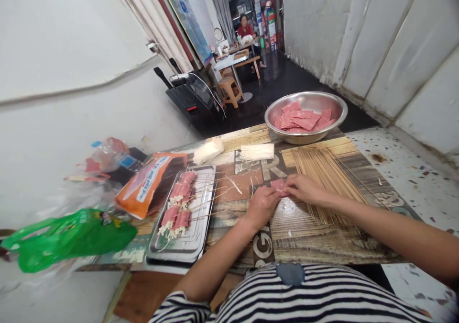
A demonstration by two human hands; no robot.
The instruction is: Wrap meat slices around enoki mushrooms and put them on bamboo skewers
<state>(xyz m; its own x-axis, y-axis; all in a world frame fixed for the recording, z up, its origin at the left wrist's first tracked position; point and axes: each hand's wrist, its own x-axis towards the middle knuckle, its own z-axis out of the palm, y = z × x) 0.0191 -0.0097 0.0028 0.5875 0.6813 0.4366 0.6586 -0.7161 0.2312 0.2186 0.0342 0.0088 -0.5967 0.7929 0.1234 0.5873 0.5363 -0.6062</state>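
Observation:
Both my hands meet at the middle of the table over a small pink meat slice (278, 185). My left hand (263, 206) has its fingers curled onto the slice's left side. My right hand (304, 189) pinches the slice from the right. Under my right forearm lies a spread of bamboo skewers (322, 170). To the left, a metal tray (201, 237) holds several finished meat rolls on skewers (179, 203). Two bundles of enoki mushrooms (256, 151) lie beyond my hands. A steel bowl (337, 103) at the far edge holds several flat meat slices (301, 119).
An orange packet (147, 184) leans beside the tray, with a green plastic bag (68, 239) and clear bags at the far left. A white wall borders the left side. Down the dark-floored corridor a person in red (245, 28) sits at a table with stools.

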